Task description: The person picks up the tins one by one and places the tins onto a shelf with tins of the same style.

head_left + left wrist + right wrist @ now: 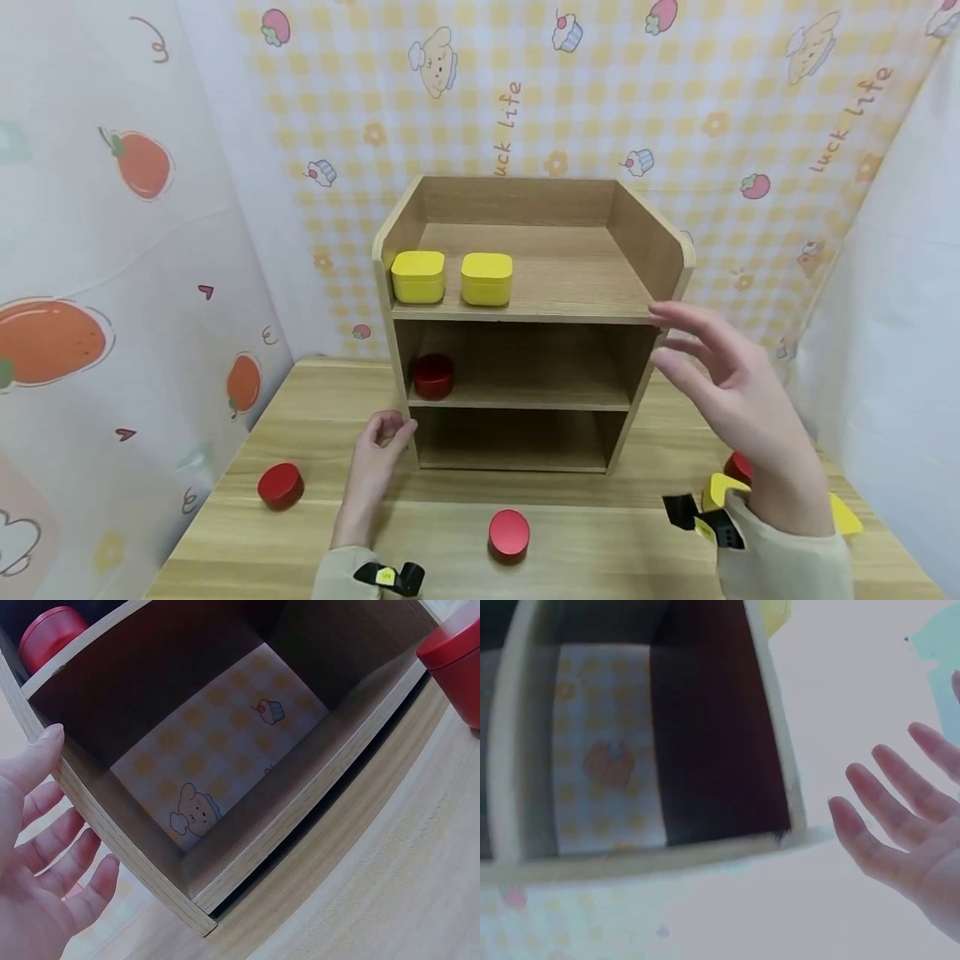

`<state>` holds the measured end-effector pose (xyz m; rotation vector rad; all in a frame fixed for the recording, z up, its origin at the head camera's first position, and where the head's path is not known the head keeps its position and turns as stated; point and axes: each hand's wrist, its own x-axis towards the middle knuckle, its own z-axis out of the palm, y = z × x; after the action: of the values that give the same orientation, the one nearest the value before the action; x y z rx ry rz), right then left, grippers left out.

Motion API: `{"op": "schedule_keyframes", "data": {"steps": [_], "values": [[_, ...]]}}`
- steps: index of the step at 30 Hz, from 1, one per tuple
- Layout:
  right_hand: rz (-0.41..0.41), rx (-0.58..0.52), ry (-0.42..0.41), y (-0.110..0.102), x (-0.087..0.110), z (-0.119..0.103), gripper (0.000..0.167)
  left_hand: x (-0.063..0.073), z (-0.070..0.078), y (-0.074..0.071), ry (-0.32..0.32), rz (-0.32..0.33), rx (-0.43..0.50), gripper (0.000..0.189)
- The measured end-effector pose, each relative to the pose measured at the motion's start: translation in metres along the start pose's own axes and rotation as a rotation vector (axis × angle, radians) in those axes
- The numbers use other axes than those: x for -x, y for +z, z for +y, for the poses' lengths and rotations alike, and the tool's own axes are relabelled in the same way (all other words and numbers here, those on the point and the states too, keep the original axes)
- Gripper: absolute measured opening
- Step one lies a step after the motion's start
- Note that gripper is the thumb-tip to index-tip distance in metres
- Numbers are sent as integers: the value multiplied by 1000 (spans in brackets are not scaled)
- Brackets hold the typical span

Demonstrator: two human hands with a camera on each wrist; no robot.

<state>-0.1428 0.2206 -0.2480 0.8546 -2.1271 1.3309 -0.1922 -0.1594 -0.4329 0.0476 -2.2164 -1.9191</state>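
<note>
A small wooden shelf unit (517, 408) stands on the table. My left hand (375, 458) is at its lower left side. In the left wrist view, the thumb tip lies at the front edge of the side panel (135, 844), with the fingers loosely bent beside its outer face. Raised by the unit's upper right side, my right hand (750, 404) holds nothing, its fingers spread from the thumb. Two yellow lidded boxes (418, 277) (487, 279) sit side by side on the top level, at the left. On the middle level, a red round tin (432, 377) stands near the left wall.
One red tin (281, 487) is on the table at left, another (509, 534) in front of the unit. Partly hidden behind my right forearm are a red tin (738, 467) and yellow boxes (845, 515). Patterned cloth (480, 108) hangs behind and at the sides.
</note>
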Motion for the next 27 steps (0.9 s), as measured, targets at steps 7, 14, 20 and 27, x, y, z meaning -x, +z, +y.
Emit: {"op": "schedule_keyframes", "data": {"steps": [7, 14, 20, 27], "values": [[50, 174, 92, -8, 40, 22, 53, 3, 5, -1, 0, -9, 14, 34], [70, 221, 267, -17, 73, 44, 53, 3, 5, -1, -20, 15, 24, 25], [95, 226, 357, -21, 99, 66, 53, 4, 7, 0, -22, 14, 8, 25], [100, 274, 457, -29, 126, 95, 54, 4, 8, 0, -20, 10, 0, 25]]}}
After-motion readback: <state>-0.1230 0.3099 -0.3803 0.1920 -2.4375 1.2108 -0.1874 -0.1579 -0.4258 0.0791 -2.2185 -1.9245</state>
